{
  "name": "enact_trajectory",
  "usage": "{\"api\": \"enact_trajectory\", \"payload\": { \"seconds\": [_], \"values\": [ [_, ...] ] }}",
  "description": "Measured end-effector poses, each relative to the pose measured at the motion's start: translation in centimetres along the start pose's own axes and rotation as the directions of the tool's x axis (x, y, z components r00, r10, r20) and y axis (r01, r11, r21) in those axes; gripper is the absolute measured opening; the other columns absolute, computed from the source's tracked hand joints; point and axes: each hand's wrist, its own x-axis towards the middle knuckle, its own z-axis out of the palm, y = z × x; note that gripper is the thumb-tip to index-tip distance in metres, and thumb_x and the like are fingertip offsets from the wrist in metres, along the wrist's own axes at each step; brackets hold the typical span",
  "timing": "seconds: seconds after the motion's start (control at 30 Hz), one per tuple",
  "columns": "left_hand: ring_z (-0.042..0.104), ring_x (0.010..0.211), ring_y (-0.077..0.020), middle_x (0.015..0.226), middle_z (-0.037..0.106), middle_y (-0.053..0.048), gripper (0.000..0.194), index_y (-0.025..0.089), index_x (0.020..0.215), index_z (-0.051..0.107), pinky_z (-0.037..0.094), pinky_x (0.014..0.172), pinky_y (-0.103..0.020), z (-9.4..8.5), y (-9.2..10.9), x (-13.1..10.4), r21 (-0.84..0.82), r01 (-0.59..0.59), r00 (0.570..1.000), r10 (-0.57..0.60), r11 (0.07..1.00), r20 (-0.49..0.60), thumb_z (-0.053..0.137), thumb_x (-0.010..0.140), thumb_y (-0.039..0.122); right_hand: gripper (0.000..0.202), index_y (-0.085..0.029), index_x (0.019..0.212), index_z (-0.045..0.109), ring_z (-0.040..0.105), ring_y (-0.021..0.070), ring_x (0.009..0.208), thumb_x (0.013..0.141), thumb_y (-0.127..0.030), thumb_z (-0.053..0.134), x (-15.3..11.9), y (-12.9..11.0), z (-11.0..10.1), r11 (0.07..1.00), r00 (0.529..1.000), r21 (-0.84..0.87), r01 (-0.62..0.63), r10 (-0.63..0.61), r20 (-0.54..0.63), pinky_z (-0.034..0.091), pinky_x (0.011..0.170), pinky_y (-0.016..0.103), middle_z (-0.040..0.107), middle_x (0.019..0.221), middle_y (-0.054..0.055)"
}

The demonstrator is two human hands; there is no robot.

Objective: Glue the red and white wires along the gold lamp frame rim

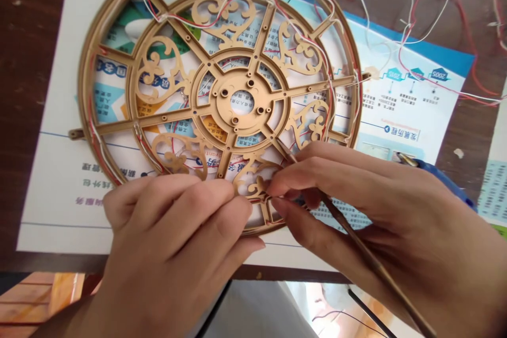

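One golden wheel (pixel 243 101) — six scrollwork panels, four raised holes in its hub — lies on one large printed sheet (pixel 59 185) on the bench (pixel 27 63). Two hands work its lower rim: the left hand (pixel 178 237), grip folded over it; the right hand (pixel 380 206), grip narrow, holding one thin rod (pixel 358 245).

Left hand (pixel 178 243) and right hand (pixel 396 216) are bare, fingers (pixel 227 222) slim; pale grey cloth (pixel 265 309), apparently clothing, shows blurred at lower centre.
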Motion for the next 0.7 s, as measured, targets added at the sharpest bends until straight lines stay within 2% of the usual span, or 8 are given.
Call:
{"api": "enact_trajectory", "payload": {
  "seconds": [0.13,0.2,0.3,0.4,0.47,0.57,0.6,0.7],
  "values": [
    [0.07,0.106,-0.0228,0.118,0.082,0.009,0.032,0.037,0.112,0.08,0.043,0.1,-0.048,-0.1,-0.2,0.0,0.011,-0.036,0.998,0.035,0.999,0.047,0.05,0.12,0.042,0.022,-0.027,0.09,0.063,0.067,0.0102,0.068,0.105,-0.012,0.058,-0.8,0.3,0.4,0.998,0.997,0.034,-0.061,0.063,-0.042,0.053,0.056,0.021,0.067,0.084,-0.003],
    [0.069,0.106,-0.0225,0.119,0.082,0.009,0.031,0.037,0.111,0.081,0.043,0.1,-0.047,-0.1,-0.3,-0.1,0.014,-0.065,0.997,0.065,0.998,0.034,0.052,0.12,0.039,0.022,-0.026,0.088,0.063,0.065,0.0093,0.065,0.104,-0.011,0.06,-0.5,0.3,0.5,0.998,0.997,0.033,-0.06,0.061,-0.044,0.052,0.055,0.021,0.066,0.081,-0.004],
    [0.067,0.107,-0.0223,0.117,0.083,0.01,0.031,0.036,0.107,0.082,0.042,0.102,-0.047,0.1,0.0,-0.3,-0.02,-0.001,0.999,0.001,1.0,-0.037,0.054,0.12,0.038,0.023,-0.025,0.086,0.066,0.061,0.0087,0.062,0.101,-0.009,0.061,0.3,0.2,0.3,0.999,0.999,0.017,-0.042,0.043,-0.024,0.049,0.053,0.021,0.065,0.077,-0.005],
    [0.067,0.107,-0.0224,0.116,0.084,0.011,0.03,0.036,0.107,0.082,0.042,0.101,-0.047,0.2,0.1,-0.2,-0.041,0.031,0.998,-0.033,0.999,-0.047,0.055,0.119,0.038,0.022,-0.025,0.086,0.066,0.059,0.0086,0.059,0.1,-0.009,0.061,1.0,0.2,0.0,0.999,0.999,0.023,-0.034,0.034,-0.001,0.046,0.049,0.022,0.065,0.075,-0.005],
    [0.067,0.108,-0.0221,0.117,0.085,0.01,0.031,0.035,0.107,0.082,0.041,0.099,-0.047,0.0,0.0,0.0,-0.037,0.01,0.999,-0.011,0.999,-0.03,0.054,0.12,0.037,0.022,-0.025,0.086,0.067,0.061,0.0084,0.06,0.1,-0.01,0.062,1.1,0.2,0.0,0.998,0.999,0.04,-0.045,0.044,0.011,0.047,0.05,0.021,0.067,0.077,-0.006],
    [0.067,0.108,-0.0214,0.117,0.085,0.01,0.02,0.033,0.114,0.081,0.041,0.096,-0.045,-0.3,-0.2,0.4,-0.022,-0.072,0.997,0.072,0.997,0.015,0.062,0.117,0.034,0.021,-0.025,0.086,0.068,0.064,0.0085,0.062,0.099,-0.009,0.063,1.1,0.3,0.0,0.997,0.998,0.048,-0.056,0.056,0.019,0.05,0.054,0.02,0.069,0.078,-0.006],
    [0.067,0.107,-0.0217,0.115,0.085,0.009,0.015,0.032,0.117,0.08,0.041,0.096,-0.045,-0.4,-0.1,0.4,-0.021,-0.094,0.995,0.094,0.995,0.017,0.065,0.115,0.033,0.022,-0.025,0.085,0.068,0.064,0.0086,0.062,0.098,-0.007,0.064,1.1,0.3,0.1,0.997,0.998,0.042,-0.061,0.06,0.026,0.052,0.056,0.02,0.069,0.078,-0.006],
    [0.064,0.105,-0.0244,0.106,0.083,0.003,0.012,0.027,0.116,0.075,0.04,0.097,-0.047,-0.2,0.2,0.2,-0.013,-0.033,0.999,0.032,0.999,-0.043,0.065,0.115,0.032,0.025,-0.025,0.081,0.066,0.065,0.0088,0.06,0.095,-0.004,0.065,1.2,0.3,0.1,0.998,0.997,0.018,-0.065,0.064,0.049,0.052,0.055,0.021,0.069,0.075,-0.006]
  ]
}}
